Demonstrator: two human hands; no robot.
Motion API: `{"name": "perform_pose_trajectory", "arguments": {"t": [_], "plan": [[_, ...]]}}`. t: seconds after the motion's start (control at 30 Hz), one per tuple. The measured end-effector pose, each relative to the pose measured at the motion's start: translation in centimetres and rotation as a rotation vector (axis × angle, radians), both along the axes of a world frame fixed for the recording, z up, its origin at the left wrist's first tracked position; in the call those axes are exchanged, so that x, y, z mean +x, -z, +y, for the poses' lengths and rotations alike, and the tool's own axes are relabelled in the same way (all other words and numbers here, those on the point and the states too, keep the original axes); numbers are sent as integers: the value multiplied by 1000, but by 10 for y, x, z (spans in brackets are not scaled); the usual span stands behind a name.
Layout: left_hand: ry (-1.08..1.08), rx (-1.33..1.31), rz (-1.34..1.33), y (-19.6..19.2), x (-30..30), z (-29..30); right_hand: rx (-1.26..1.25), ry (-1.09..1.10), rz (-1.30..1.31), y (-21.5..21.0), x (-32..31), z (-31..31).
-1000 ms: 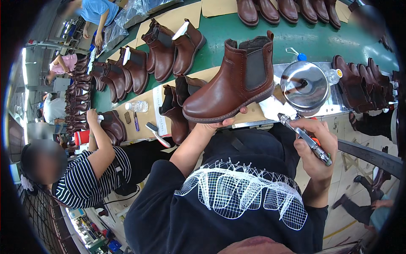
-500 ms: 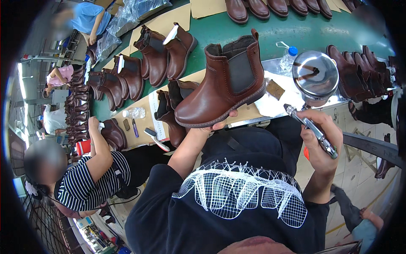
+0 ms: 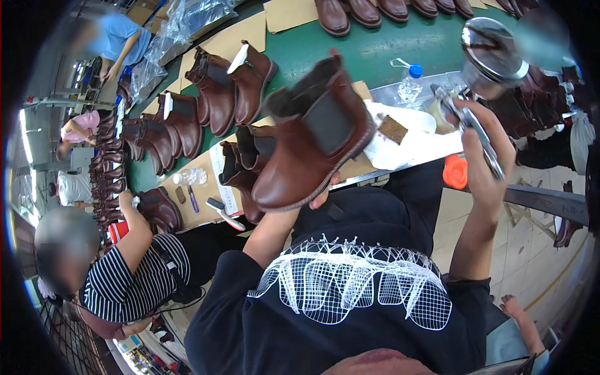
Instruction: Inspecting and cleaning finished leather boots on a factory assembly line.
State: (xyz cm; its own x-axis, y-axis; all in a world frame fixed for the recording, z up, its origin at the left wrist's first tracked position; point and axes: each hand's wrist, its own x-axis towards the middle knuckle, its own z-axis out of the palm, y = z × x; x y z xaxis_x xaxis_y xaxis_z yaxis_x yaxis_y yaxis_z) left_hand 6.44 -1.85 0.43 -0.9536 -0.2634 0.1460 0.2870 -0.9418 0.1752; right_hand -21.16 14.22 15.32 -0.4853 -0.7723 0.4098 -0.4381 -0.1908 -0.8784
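Note:
A brown leather ankle boot [image 3: 290,172] with dark elastic side panels rests in my left hand [image 3: 320,197], which grips it from below at the sole. The boot tilts toe-down to the left and is a little blurred. My right hand [image 3: 490,147] is wrapped round a metal spray gun [image 3: 467,119], whose shiny round cup [image 3: 490,53] sits above its front end. The gun is to the right of the boot, apart from it. Behind the boot, a pair of similar boots [image 3: 247,165] stands on the bench, partly hidden by the held one.
More boots [image 3: 219,94] line the green bench [image 3: 300,56] to the left, far side and right. A white cloth [image 3: 406,147] bears a brown block [image 3: 392,129]. A blue-capped bottle [image 3: 410,84] and a white-handled brush [image 3: 226,215] lie near. A person in stripes [image 3: 134,269] works at left.
The boot has swung toe-down, moving left and lower with my left hand. My right hand has raised the spray gun and its cup up and to the right. My view has shifted slightly.

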Motion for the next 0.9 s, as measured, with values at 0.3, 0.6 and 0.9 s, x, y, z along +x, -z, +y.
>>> {"name": "perform_pose_trajectory", "arguments": {"t": [0.3,0.6,0.9], "plan": [[51,-335,-435,-7,37,12,134,339,-118,150,-86,12],[-40,-158,-403,-27,18,25,127,500,-309,237,-113,21],[26,-22,-118,23,15,23,235,668,-78,269,-115,26]]}}
